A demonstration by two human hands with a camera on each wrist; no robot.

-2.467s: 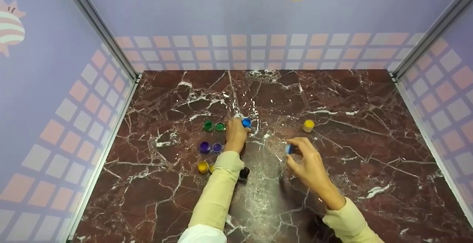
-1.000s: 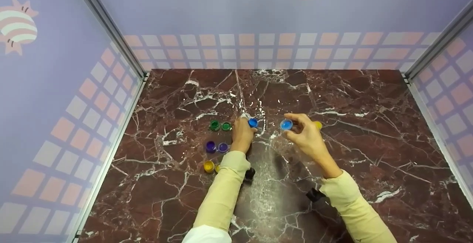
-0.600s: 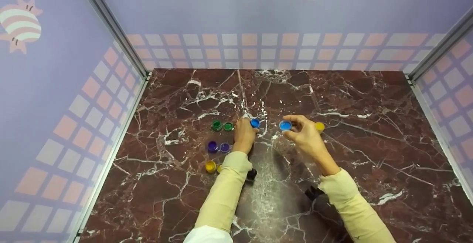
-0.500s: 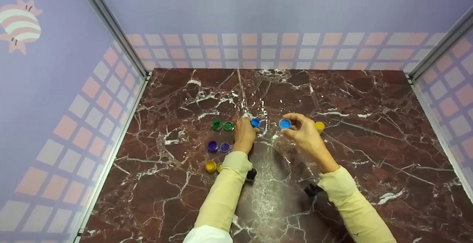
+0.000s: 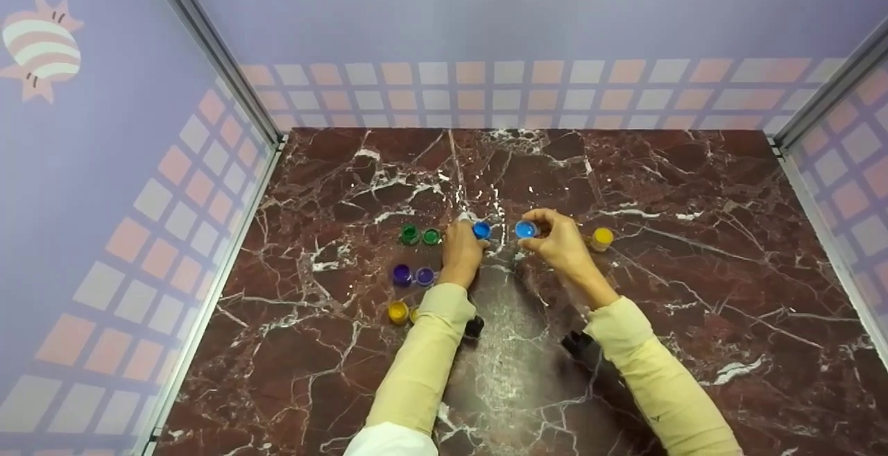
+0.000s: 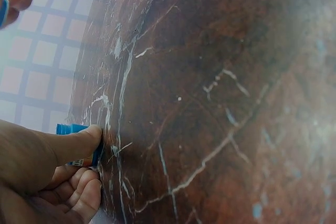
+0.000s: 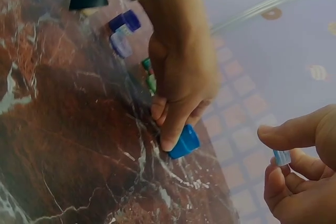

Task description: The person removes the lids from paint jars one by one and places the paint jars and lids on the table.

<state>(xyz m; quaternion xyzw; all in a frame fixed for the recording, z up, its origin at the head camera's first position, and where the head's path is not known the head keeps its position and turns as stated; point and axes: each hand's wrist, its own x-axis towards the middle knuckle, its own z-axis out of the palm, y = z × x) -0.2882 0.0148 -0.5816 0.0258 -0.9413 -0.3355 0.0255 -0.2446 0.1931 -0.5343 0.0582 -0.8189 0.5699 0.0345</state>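
Note:
My left hand (image 5: pixel 461 253) holds a small uncapped blue paint pot (image 5: pixel 481 230) on the marbled table, thumb and fingers round its side. In the right wrist view the blue pot (image 7: pixel 185 142) stands on the table under that hand. My right hand (image 5: pixel 565 251) pinches a clear-rimmed round lid (image 5: pixel 525 229) between thumb and fingers, its blue-smeared inside facing the head camera. The lid is raised, a short way right of the pot and apart from it. In the right wrist view the lid (image 7: pixel 282 157) shows edge-on.
Left of the hands are an uncapped green pot (image 5: pixel 410 234) with its lid (image 5: pixel 431 236), and a purple pot (image 5: pixel 402 275) with its lid (image 5: pixel 424 276). Nearer stands a yellow pot (image 5: pixel 397 312), something yellow beside it partly under my sleeve. Another yellow pot (image 5: pixel 602 238) stands right.
The right hand has turned the lid from edge-on to face the head camera and brought it left, closer to the blue pot. The left hand keeps its grip. The head view has shifted slightly.

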